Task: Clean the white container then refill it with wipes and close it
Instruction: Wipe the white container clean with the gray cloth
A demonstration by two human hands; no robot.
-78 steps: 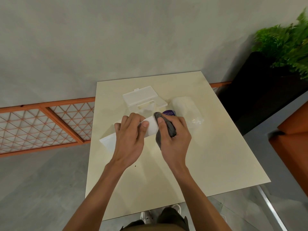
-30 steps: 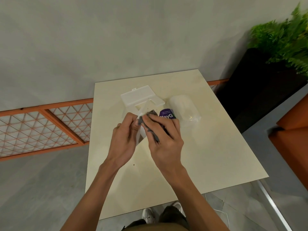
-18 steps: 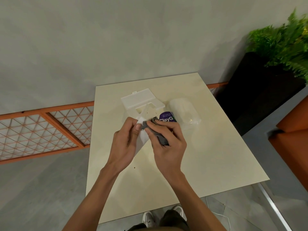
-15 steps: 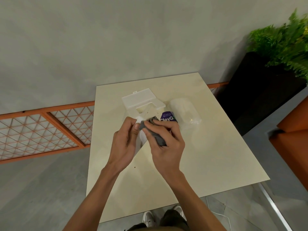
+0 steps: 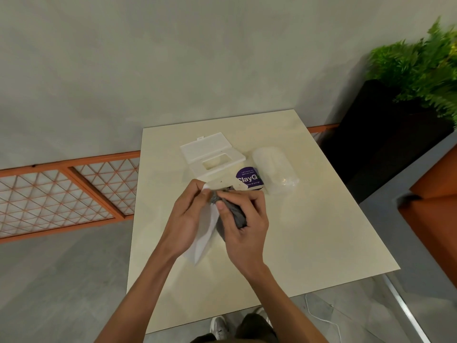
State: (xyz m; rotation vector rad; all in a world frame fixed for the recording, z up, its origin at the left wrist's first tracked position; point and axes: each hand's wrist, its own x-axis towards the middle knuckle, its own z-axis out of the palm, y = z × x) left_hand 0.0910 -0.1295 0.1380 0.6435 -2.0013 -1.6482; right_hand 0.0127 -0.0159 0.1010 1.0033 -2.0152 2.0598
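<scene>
My left hand (image 5: 186, 217) grips the white container body (image 5: 204, 237), tilted on its end above the cream table (image 5: 309, 243). My right hand (image 5: 243, 219) is closed on a grey cloth (image 5: 233, 211) pressed against the container's upper part. The container's white lid (image 5: 212, 157), with its flap open and a rectangular slot, lies on the table behind my hands. Beside it lies a clear pack of white wipes (image 5: 273, 170) with a purple round label (image 5: 249, 179).
The table stands against a grey wall. An orange lattice railing (image 5: 61, 191) runs on the left. A black planter with a green fern (image 5: 415, 78) and an orange seat (image 5: 435, 211) are on the right. My shoes show below the table's near edge.
The container went from lying flat under my hands to being held tilted on its end. My right hand has kept rubbing the grey cloth along it, working near its upper edge.
</scene>
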